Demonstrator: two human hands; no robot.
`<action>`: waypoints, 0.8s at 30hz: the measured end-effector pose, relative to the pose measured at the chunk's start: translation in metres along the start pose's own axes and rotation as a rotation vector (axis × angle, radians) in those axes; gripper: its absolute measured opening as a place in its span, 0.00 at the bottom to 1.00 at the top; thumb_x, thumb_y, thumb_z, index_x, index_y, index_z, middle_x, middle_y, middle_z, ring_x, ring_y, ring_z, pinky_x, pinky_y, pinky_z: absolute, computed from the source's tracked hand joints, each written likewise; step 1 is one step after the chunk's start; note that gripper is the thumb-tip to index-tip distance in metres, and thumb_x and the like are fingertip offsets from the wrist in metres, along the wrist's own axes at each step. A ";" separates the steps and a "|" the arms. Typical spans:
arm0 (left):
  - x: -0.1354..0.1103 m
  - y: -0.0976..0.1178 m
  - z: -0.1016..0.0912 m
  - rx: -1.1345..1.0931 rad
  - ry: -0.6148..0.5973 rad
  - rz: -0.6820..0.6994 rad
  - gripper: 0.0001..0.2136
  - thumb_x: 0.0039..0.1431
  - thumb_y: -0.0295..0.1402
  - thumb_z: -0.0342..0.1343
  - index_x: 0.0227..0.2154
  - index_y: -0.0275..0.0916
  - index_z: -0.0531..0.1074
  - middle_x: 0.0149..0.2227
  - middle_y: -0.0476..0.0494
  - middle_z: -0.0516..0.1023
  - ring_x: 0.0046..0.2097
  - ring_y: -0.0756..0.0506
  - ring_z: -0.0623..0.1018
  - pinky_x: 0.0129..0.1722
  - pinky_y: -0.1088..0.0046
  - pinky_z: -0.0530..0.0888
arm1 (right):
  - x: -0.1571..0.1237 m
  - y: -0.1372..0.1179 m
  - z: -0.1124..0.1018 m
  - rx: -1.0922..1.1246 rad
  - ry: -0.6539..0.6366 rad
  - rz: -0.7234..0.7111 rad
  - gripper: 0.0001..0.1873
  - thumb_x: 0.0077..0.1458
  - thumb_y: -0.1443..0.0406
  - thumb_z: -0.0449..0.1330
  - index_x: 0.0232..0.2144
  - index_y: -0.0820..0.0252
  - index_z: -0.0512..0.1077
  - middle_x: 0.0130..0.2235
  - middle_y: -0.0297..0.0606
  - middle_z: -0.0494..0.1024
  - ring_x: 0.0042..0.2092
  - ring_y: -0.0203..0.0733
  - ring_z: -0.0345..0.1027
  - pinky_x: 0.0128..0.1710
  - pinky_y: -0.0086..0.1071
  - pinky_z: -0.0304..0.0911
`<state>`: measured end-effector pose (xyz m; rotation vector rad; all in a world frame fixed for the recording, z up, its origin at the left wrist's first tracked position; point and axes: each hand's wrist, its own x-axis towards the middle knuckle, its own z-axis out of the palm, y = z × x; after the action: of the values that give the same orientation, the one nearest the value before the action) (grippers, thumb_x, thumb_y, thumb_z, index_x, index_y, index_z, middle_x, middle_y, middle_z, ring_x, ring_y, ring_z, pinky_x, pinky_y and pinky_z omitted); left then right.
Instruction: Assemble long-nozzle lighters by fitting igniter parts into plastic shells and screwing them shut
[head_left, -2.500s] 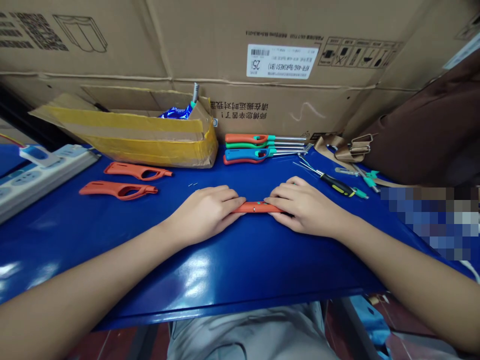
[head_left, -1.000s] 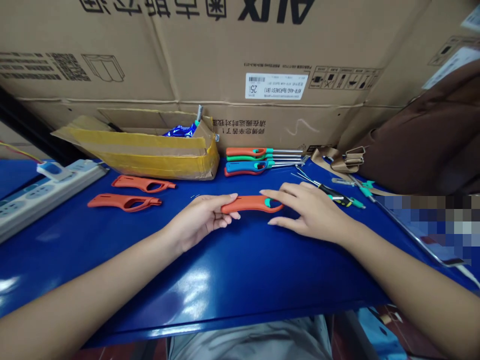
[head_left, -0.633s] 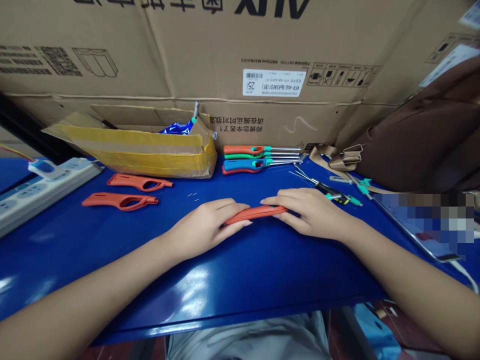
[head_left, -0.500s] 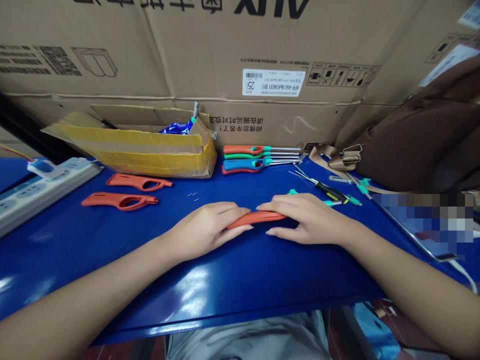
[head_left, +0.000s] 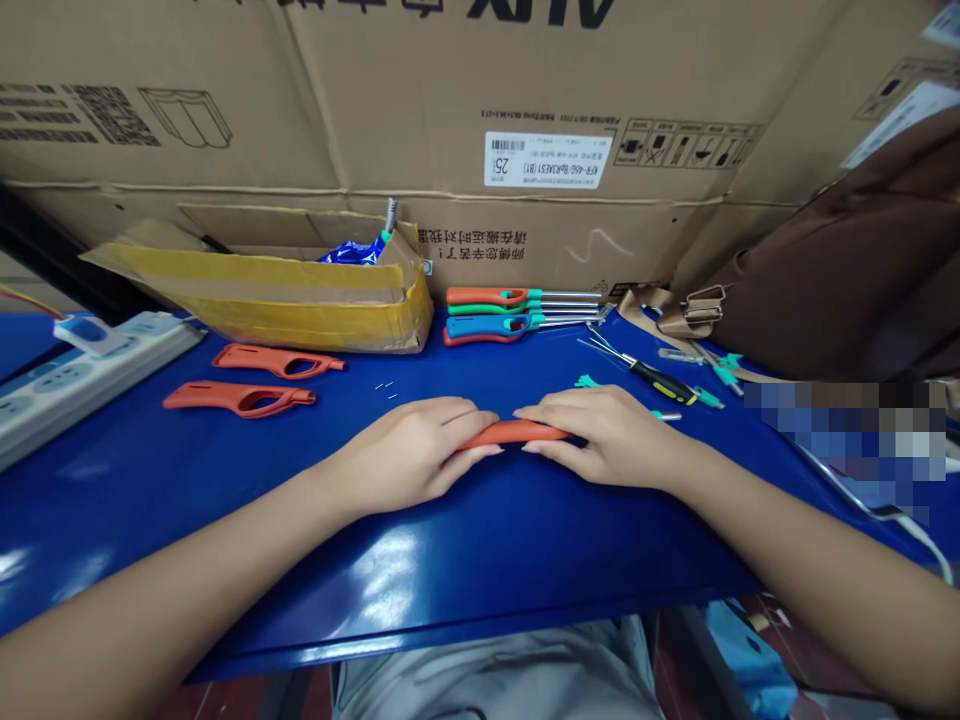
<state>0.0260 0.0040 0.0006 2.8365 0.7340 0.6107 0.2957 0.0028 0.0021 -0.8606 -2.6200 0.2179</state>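
Both hands grip one orange lighter casing (head_left: 511, 432) just above the blue table. My left hand (head_left: 420, 445) is closed around its left end, thumb below and fingers on top. At the other end, my right hand (head_left: 607, 435) pinches it between thumb and fingers. The palms hide both ends of the casing. To the left lie two orange casing halves, an upper one (head_left: 262, 360) and a lower one (head_left: 225, 397). A few tiny metal pins (head_left: 385, 387) rest beyond my left hand.
Assembled long-nosed lighters (head_left: 487, 326) lie at the back. A yellow-taped cardboard box (head_left: 300, 300) stands left of them, beside a power strip (head_left: 97, 375). A screwdriver (head_left: 660, 380), green parts (head_left: 709, 398) and a brown bag (head_left: 817, 280) are on the right of the blue table (head_left: 450, 570).
The orange casing has rolled slightly, so a broader face of it shows. My right thumb has shifted a little left and up along it.
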 end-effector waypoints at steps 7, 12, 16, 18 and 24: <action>-0.002 -0.013 -0.009 -0.005 -0.005 -0.005 0.14 0.73 0.36 0.49 0.51 0.33 0.73 0.39 0.42 0.79 0.39 0.45 0.79 0.42 0.70 0.74 | -0.002 0.007 -0.011 -0.202 -0.111 0.125 0.14 0.68 0.62 0.53 0.40 0.60 0.77 0.34 0.38 0.82 0.34 0.44 0.75 0.32 0.35 0.56; -0.002 -0.013 -0.013 -0.005 -0.106 -0.047 0.15 0.74 0.35 0.46 0.51 0.34 0.73 0.42 0.41 0.79 0.42 0.44 0.79 0.44 0.70 0.74 | 0.000 0.003 -0.010 -0.238 -0.196 0.153 0.17 0.69 0.58 0.52 0.32 0.59 0.74 0.30 0.36 0.80 0.30 0.42 0.72 0.31 0.35 0.51; -0.001 -0.004 -0.007 0.103 -0.164 -0.049 0.17 0.71 0.39 0.48 0.54 0.34 0.71 0.45 0.39 0.78 0.43 0.42 0.80 0.42 0.67 0.75 | 0.002 0.001 -0.005 -0.219 -0.271 0.131 0.18 0.70 0.57 0.51 0.35 0.59 0.74 0.33 0.37 0.81 0.33 0.44 0.74 0.34 0.35 0.54; 0.001 0.002 -0.003 0.154 -0.162 -0.056 0.19 0.71 0.43 0.50 0.56 0.36 0.70 0.45 0.42 0.79 0.42 0.41 0.80 0.39 0.67 0.75 | 0.003 0.000 -0.002 -0.210 -0.287 0.121 0.18 0.70 0.56 0.51 0.36 0.59 0.74 0.34 0.38 0.82 0.35 0.46 0.75 0.36 0.35 0.56; 0.001 0.001 0.000 0.187 -0.155 -0.104 0.14 0.74 0.39 0.45 0.52 0.42 0.72 0.42 0.48 0.79 0.37 0.45 0.80 0.32 0.70 0.72 | 0.003 0.000 -0.003 -0.120 -0.229 0.132 0.18 0.70 0.55 0.51 0.40 0.60 0.75 0.37 0.39 0.82 0.38 0.46 0.76 0.37 0.36 0.61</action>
<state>0.0271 0.0042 0.0016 2.9469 0.9477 0.3174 0.2941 0.0048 0.0058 -1.1114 -2.8126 0.2065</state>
